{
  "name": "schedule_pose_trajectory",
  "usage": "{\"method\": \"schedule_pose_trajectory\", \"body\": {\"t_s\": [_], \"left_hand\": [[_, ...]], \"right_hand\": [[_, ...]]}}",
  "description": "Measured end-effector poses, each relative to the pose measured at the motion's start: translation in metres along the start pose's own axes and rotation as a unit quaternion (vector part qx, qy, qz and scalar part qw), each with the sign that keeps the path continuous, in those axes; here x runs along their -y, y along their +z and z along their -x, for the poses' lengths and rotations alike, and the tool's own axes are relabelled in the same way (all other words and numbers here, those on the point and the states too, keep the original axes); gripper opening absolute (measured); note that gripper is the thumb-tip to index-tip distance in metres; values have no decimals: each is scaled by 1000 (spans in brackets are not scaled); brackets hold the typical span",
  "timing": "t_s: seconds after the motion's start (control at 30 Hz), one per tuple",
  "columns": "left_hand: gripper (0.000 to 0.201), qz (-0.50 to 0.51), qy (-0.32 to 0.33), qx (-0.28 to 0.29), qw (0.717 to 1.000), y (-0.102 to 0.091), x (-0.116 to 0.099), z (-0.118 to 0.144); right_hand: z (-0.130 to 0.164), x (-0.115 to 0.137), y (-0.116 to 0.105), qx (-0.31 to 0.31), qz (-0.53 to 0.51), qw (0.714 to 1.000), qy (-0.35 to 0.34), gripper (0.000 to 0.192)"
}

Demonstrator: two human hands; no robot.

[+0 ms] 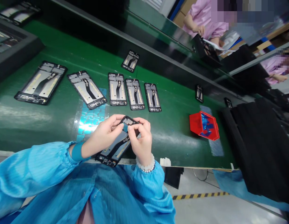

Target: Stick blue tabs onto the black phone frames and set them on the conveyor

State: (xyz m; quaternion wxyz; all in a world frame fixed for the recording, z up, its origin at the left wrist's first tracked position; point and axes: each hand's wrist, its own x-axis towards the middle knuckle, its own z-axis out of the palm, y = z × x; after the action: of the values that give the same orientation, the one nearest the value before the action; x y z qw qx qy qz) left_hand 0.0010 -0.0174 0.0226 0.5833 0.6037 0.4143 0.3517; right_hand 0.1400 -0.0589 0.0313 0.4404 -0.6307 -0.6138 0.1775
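Observation:
An open phone (121, 141), its inner side up with a black ribbon cable, is held tilted over the bench's front edge. My left hand (105, 133) grips it by its upper left edge, thumb on top. A small blue film piece (125, 127) lies across its upper part, between my thumbs. My right hand (143, 138) pinches at the right edge of this film, other fingers around the phone's top corner. Beneath and behind my left forearm is a clear sheet of shiny blue film pieces (90, 121) on the bench.
Several similar open phones (117, 90) lie on the green bench (174, 124) beyond my hands. A red bin (195, 124) holding blue scraps stands right, near black stacked material (258, 146). A dark grey tray (18, 46) sits left. Across the bench, a person in pink (202, 18) handles a black box.

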Motion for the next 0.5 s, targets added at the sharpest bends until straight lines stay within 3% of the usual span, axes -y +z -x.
{"method": "schedule_pose_trajectory", "body": {"t_s": [0.5], "left_hand": [[28,26,-11,-29,999,4,-1,5]], "right_hand": [[2,4,1,-4,6,999,-43,16]]}}
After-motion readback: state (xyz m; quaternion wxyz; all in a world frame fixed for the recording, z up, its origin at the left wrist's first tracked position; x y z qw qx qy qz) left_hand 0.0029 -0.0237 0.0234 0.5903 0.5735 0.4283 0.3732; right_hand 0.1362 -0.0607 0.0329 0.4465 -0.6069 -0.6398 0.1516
